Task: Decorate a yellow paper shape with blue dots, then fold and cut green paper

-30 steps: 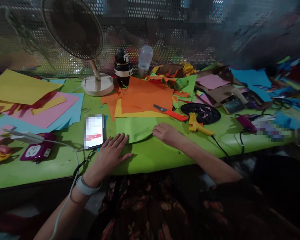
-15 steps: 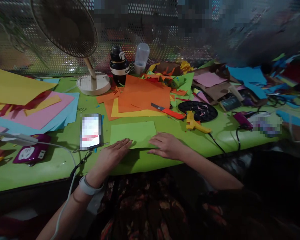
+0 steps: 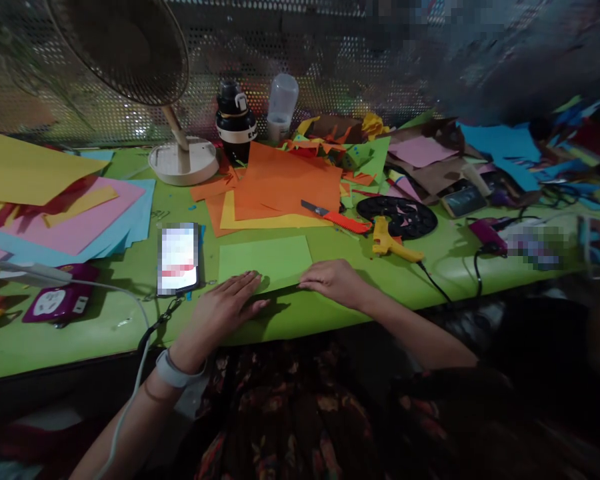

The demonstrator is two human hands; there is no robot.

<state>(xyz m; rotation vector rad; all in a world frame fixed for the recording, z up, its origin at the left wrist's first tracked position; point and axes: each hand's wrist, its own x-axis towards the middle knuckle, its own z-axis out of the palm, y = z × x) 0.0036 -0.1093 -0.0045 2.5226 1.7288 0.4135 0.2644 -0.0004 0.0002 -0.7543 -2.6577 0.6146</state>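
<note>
Green tabletop [image 3: 105,327] runs across the view, backed by a perforated metal screen and crowded with coloured paper.

Item in hand: a green sheet of paper [image 3: 265,257] lies flat near the front edge of the table, just right of a phone [image 3: 178,259] and just in front of a stack of orange sheets [image 3: 290,180].

Left hand [image 3: 225,310]: palm down, fingers stretched out straight and slightly spread, fingertips resting on the near left corner of the green sheet. It grips nothing. A grey wristband [image 3: 173,370] sits on that wrist, and a white cable [image 3: 130,400] runs alongside the forearm.

Right hand [image 3: 333,281]: palm down, fingers loosely bent, tips pressing on the near right edge of the same sheet. It also grips nothing; contact is pressure only.

Surroundings:
- An orange-handled knife [image 3: 337,218] lies on the orange and yellow sheets, well apart from both hands.
- A yellow glue gun [image 3: 393,245] lies right of the knife, beside a black disc [image 3: 403,217].
- A fan [image 3: 125,47] stands at the back left; a black bottle [image 3: 235,123] and a clear container [image 3: 281,107] stand next to its base.
- Pink and blue sheets [image 3: 80,223] are piled at the left, with a yellow sheet [image 3: 25,170] over them.
- A purple device [image 3: 60,301] sits at the near left.

The far right of the table is too cluttered and blurred to itemise.
</note>
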